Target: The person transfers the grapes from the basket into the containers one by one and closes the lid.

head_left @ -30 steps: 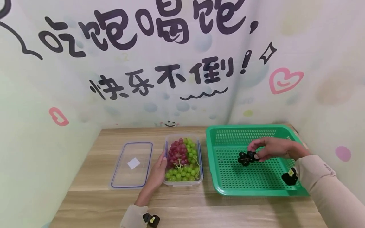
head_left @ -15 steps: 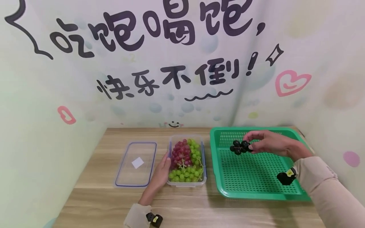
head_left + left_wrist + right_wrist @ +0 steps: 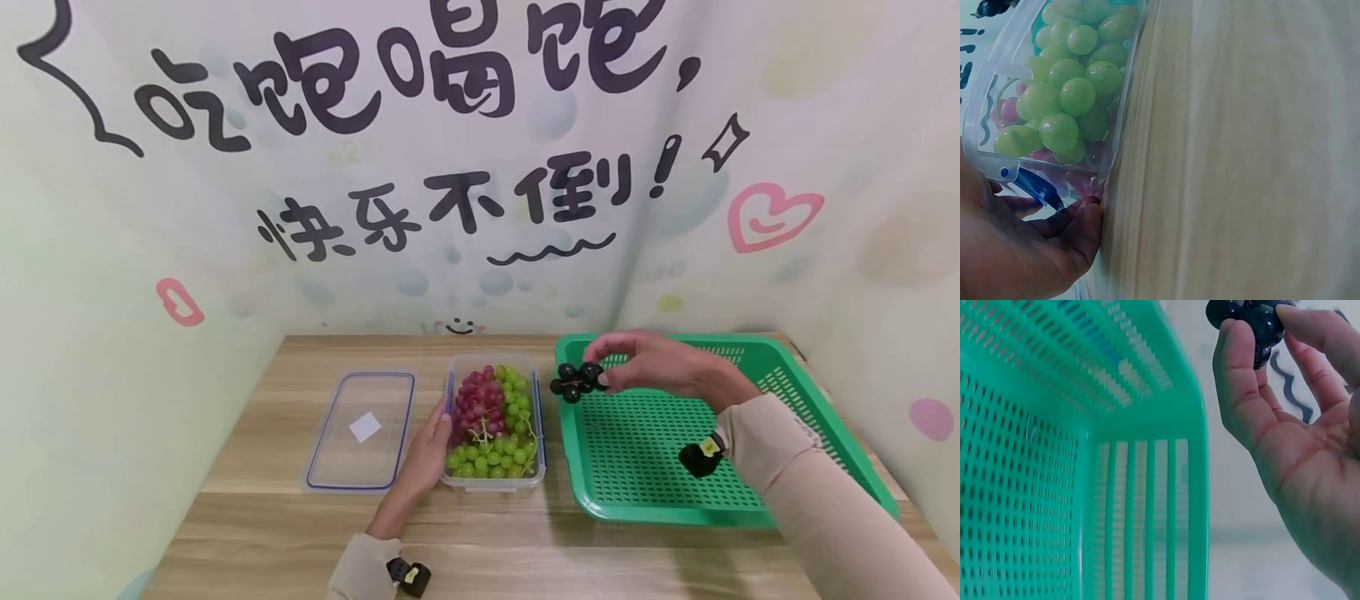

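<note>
My right hand (image 3: 652, 364) pinches a small bunch of black grapes (image 3: 572, 385) between thumb and fingertips. It hangs over the left rim of the green basket (image 3: 690, 514). In the right wrist view the black grapes (image 3: 1263, 325) sit at the fingertips, above the basket's edge. My left hand (image 3: 427, 448) rests along the left side of a clear plastic container (image 3: 487, 486). Red grapes (image 3: 477, 400) lie at its back left, green grapes (image 3: 495, 457) along the front and right. In the left wrist view my left hand's fingers (image 3: 1085, 228) touch the container beside its blue-edged side flap.
A clear lid (image 3: 386, 450) with a blue seal lies flat on the wooden table (image 3: 465, 550), left of the container. On it is a white square label (image 3: 365, 427). A printed cloth wall (image 3: 420, 292) stands behind the table.
My right hand has lifted the black grapes from low over the basket's middle and carried them left to its rim. My left hand stays at the container. The head view has shifted slightly.
</note>
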The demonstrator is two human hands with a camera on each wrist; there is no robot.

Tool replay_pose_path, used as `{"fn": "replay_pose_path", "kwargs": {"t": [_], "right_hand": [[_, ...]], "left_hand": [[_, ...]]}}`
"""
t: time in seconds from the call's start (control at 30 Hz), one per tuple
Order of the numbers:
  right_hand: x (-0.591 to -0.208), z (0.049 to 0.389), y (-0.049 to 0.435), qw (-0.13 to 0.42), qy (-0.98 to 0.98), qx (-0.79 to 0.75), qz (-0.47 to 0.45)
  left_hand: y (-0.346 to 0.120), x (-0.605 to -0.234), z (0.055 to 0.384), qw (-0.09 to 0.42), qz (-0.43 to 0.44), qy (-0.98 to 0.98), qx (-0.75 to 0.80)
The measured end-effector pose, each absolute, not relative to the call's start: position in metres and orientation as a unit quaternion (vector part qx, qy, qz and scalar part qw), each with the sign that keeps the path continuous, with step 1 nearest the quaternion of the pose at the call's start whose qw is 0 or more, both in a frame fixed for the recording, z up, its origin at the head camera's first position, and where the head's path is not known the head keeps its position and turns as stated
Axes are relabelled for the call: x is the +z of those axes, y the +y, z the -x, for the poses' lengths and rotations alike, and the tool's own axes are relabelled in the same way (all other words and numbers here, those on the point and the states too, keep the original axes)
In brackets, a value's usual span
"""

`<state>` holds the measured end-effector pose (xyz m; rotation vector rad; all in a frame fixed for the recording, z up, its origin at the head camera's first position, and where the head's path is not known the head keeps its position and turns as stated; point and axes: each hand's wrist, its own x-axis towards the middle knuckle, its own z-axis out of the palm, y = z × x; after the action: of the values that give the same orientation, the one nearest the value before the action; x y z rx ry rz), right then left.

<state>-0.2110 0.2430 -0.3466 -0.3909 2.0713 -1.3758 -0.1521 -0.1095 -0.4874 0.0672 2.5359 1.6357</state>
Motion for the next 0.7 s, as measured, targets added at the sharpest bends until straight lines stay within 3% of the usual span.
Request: {"fn": "replay_pose_path", "kwargs": {"t": [0.7], "right_hand": [[-0.364,0.221,0.143,0.365,0.789,-0.408,0.278]], "left_hand": [[-0.111,-0.488,0.153,0.062,-0.029,0.839,0.540]]}}
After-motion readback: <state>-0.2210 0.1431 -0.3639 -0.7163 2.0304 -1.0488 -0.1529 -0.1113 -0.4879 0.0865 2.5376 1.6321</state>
